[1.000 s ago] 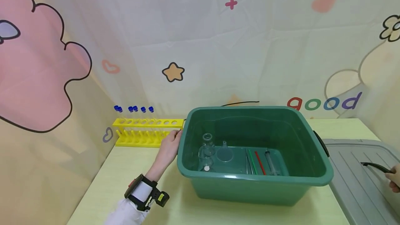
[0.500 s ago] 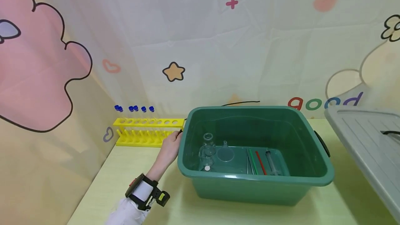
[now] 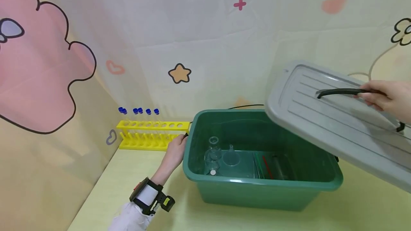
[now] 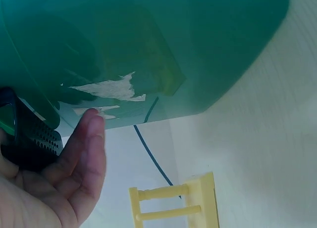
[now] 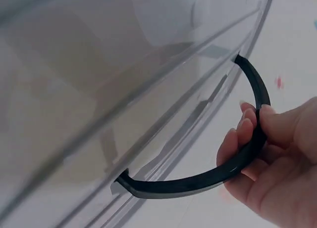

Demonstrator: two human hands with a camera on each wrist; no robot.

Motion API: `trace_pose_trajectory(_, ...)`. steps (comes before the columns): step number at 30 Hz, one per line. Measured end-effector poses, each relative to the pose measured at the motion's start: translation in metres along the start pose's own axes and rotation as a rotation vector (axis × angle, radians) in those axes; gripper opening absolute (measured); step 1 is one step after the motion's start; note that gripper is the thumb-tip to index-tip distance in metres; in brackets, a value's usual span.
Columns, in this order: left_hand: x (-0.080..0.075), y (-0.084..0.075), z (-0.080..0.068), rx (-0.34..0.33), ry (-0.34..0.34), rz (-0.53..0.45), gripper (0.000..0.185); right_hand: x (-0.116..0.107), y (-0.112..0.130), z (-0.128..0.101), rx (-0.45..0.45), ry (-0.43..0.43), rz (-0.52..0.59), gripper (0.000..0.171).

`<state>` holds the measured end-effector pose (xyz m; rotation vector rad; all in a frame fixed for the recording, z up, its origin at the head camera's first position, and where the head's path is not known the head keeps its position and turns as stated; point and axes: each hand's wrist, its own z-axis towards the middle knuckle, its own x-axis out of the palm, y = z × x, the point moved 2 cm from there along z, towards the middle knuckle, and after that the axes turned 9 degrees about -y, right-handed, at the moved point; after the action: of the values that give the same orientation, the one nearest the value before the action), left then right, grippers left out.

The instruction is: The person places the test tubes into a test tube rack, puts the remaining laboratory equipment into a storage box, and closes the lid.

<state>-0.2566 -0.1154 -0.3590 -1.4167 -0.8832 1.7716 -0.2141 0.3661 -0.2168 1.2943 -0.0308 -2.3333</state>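
My right hand grips the black arched handle of a grey ribbed lid. The lid hangs tilted in the air over the right end of a green plastic bin. At the bin's left side, my left hand holds the black side handle, fingers reaching past it along the wall. Inside the bin lie a clear glass bottle, a beaker, a clear funnel, a green stick, a red stick and a syringe, the last few shaded by the lid.
Left of the bin, behind my left hand, stands a yellow test tube rack holding several blue-capped tubes. The pale yellow table meets a printed cloth backdrop behind the bin. A dark cord runs behind it.
The grey lid has risen from the table at the right and swung left, its corner now over the bin, carried by my right hand. My left hand and the bin stay in place.
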Motion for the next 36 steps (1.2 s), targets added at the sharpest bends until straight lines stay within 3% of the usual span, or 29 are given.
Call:
trace_pose_trajectory(2, -0.001, 0.002, -0.001, -0.019, 0.001, -0.046, 0.033, 0.002, 0.044, 0.013, -0.04, 0.103, -0.103, 0.008)
trace_pose_trajectory(4, -0.001, 0.003, -0.002, -0.053, 0.007, -0.106, 0.037, 0.009, 0.067, 0.022, -0.081, 0.177, -0.122, 0.007)
trace_pose_trajectory(8, -0.001, 0.002, -0.002, -0.087, 0.027, -0.18, 0.046, 0.029, 0.097, 0.033, -0.155, 0.267, -0.022, 0.007)
trace_pose_trajectory(13, -0.001, -0.006, 0.0, -0.095, 0.055, -0.166, 0.051, 0.052, 0.126, 0.041, -0.228, 0.324, 0.052, 0.006)
trace_pose_trajectory(20, -0.002, -0.01, 0.007, -0.142, 0.048, -0.157, 0.05, 0.08, 0.155, 0.049, -0.324, 0.369, 0.128, 0.006)
trace_pose_trajectory(25, -0.002, -0.005, 0.008, -0.162, 0.076, -0.238, 0.044, 0.096, 0.172, 0.052, -0.338, 0.414, 0.157, 0.008)
trace_pose_trajectory(29, -0.002, -0.004, 0.008, -0.157, 0.108, -0.299, 0.046, 0.103, 0.177, 0.053, -0.33, 0.437, 0.176, 0.006)
trace_pose_trajectory(36, -0.006, -0.01, 0.009, -0.177, 0.126, -0.269, 0.054, 0.116, 0.182, 0.054, -0.364, 0.444, 0.185, 0.005)
